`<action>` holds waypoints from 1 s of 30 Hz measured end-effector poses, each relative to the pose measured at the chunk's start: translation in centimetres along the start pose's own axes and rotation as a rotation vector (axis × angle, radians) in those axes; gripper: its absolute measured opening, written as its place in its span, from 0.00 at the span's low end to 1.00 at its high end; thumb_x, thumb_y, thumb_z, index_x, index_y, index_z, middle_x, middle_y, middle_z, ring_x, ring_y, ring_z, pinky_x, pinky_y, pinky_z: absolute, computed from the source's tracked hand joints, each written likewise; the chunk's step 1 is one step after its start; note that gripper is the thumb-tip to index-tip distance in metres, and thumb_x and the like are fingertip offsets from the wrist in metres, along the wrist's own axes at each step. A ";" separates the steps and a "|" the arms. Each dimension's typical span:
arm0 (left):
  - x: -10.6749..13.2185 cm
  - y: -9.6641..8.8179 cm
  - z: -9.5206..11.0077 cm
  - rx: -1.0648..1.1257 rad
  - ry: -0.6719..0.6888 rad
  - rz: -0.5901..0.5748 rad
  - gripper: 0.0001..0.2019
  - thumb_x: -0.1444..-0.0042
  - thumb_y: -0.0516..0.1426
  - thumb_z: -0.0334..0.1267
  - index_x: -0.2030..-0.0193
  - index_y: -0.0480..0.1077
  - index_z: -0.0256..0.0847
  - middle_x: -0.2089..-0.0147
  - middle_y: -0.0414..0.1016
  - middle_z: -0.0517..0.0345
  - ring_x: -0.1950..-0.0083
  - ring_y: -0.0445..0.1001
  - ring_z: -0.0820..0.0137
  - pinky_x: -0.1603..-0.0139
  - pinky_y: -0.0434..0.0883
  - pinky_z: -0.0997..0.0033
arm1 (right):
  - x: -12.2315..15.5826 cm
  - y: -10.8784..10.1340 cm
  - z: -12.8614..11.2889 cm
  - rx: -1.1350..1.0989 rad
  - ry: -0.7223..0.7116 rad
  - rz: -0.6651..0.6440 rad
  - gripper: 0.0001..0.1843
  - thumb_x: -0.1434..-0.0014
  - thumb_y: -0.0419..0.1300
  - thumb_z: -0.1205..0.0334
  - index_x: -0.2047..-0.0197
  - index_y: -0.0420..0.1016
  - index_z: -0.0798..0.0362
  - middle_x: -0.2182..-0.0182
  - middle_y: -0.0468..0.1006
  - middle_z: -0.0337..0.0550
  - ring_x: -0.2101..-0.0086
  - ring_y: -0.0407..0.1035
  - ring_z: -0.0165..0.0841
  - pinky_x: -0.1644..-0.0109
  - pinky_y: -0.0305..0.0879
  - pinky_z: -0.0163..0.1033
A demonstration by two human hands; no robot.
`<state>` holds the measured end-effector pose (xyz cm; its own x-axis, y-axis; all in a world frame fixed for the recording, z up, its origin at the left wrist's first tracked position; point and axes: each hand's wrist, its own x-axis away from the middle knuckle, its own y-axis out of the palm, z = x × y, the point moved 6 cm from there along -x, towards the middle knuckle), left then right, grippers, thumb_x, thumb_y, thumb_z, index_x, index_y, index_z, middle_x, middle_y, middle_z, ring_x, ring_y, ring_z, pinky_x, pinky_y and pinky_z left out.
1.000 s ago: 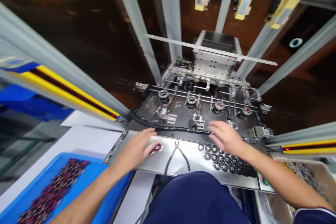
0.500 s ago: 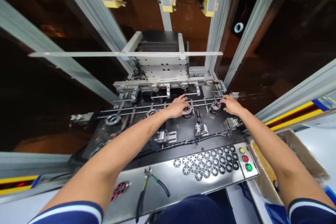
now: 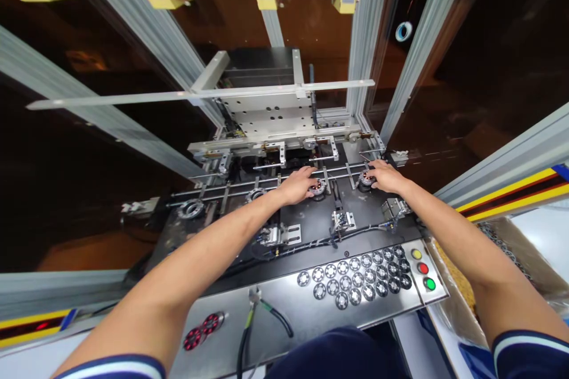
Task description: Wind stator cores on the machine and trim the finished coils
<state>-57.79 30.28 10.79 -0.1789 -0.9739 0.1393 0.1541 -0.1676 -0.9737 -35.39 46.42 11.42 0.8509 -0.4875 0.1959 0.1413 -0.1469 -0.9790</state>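
On the black fixture plate, my left hand (image 3: 299, 185) has its thumb and fingers around the left side of a round motor stator (image 3: 318, 188) with copper-coloured windings. The stator sits in a ring-shaped holder. To the right, my right hand (image 3: 384, 177) grips a second stator (image 3: 366, 180) in another holder, its fingers partly covering the top. Left of my hands are ring holders, one (image 3: 191, 209) at the far left and another (image 3: 256, 194) partly behind my left forearm. Metal rods (image 3: 267, 182) run just behind the holders.
Several small round slotted parts (image 3: 343, 267) lie in rows on the steel front panel. Near them are push buttons (image 3: 422, 269), pliers (image 3: 253, 314) and two red-lit round parts (image 3: 202, 331). Clamps (image 3: 343, 222) and cables stand before the holders. A lined box (image 3: 511, 243) stands at right.
My right hand has moved left from beside its stator onto it. My left hand stays at its stator, with the fingers shifted slightly. The camera view has tilted a little.
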 end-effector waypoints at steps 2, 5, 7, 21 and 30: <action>-0.1 0.4 -0.2 0.009 0.004 -0.029 0.16 0.40 0.62 0.38 0.45 0.72 0.38 0.29 0.61 0.46 0.29 0.59 0.49 0.34 0.64 0.38 | -0.1 0.1 0.0 0.005 0.007 -0.009 0.17 0.35 0.64 0.58 0.45 0.73 0.53 0.36 0.65 0.50 0.37 0.60 0.48 0.36 0.62 0.61; -0.5 1.0 -0.4 0.036 0.018 -0.060 0.17 0.39 0.62 0.39 0.44 0.72 0.39 0.31 0.64 0.46 0.31 0.63 0.51 0.35 0.65 0.40 | -0.1 0.3 0.1 0.009 0.011 -0.018 0.18 0.35 0.64 0.57 0.44 0.73 0.53 0.36 0.65 0.50 0.37 0.60 0.48 0.36 0.62 0.61; -0.7 0.9 -0.5 0.059 0.026 -0.050 0.17 0.38 0.61 0.40 0.44 0.72 0.39 0.32 0.65 0.46 0.32 0.65 0.52 0.35 0.66 0.40 | -0.2 0.5 0.1 0.011 0.011 -0.023 0.18 0.35 0.63 0.57 0.44 0.73 0.53 0.36 0.65 0.50 0.37 0.60 0.48 0.36 0.62 0.61; 9.6 -9.0 8.8 0.282 0.091 0.514 0.04 0.36 0.56 0.36 0.59 0.70 0.40 0.44 0.78 0.46 0.44 0.79 0.63 0.43 0.75 0.62 | -0.9 0.6 0.8 -0.026 0.006 0.010 0.19 0.35 0.63 0.55 0.43 0.73 0.52 0.36 0.66 0.50 0.38 0.61 0.47 0.36 0.62 0.61; 18.0 -13.1 13.5 0.444 0.162 0.899 0.17 0.44 0.61 0.26 0.55 0.58 0.47 0.49 0.83 0.43 0.51 0.82 0.64 0.54 0.80 0.61 | -1.6 0.4 1.5 -0.004 -0.081 0.004 0.15 0.34 0.62 0.54 0.48 0.75 0.54 0.42 0.72 0.49 0.42 0.67 0.43 0.38 0.65 0.57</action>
<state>-49.91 12.85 28.49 0.0568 -0.7400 -0.6702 0.6378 0.5434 -0.5458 -35.98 48.46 10.67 0.8896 -0.4168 0.1868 0.1359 -0.1489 -0.9795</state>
